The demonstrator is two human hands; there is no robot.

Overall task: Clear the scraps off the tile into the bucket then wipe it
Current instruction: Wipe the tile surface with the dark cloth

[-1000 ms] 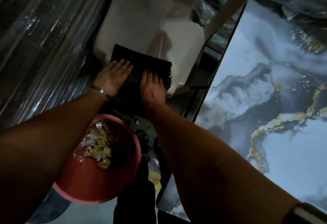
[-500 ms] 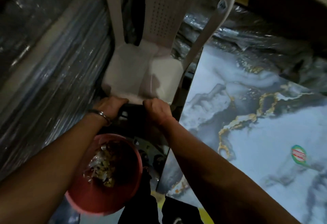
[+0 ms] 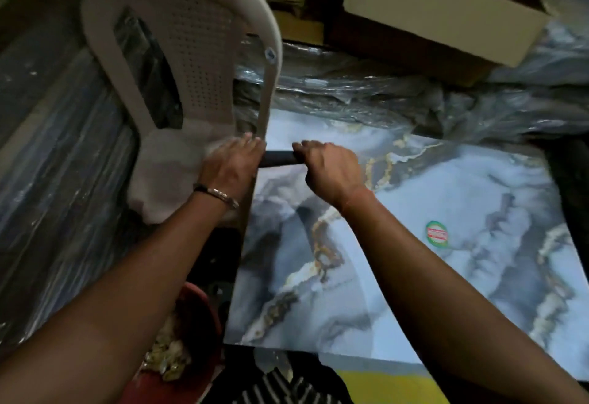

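The marbled grey-blue tile (image 3: 446,212) with gold veins lies flat at the right; no scraps show on its visible surface. A dark cloth (image 3: 277,159) is stretched between my hands over the tile's far left corner. My left hand (image 3: 231,166) holds its left end at the tile's edge, beside the chair seat. My right hand (image 3: 330,169) grips the right end with curled fingers, just above the tile. The red bucket (image 3: 207,311) stands at the lower left, partly hidden by my left forearm, with pale scraps (image 3: 169,356) inside.
A white plastic chair (image 3: 191,53) stands close against the tile's left edge. Crumpled plastic wrap (image 3: 382,100) and a cardboard box (image 3: 439,11) lie beyond the tile. A round green-and-red sticker (image 3: 436,234) sits on the tile. Wrapped stacks fill the left side.
Both hands lifted the dark cloth off the chair seat and carried it right, up to the tile's corner. The view swung right, so the bucket now sits lower left.
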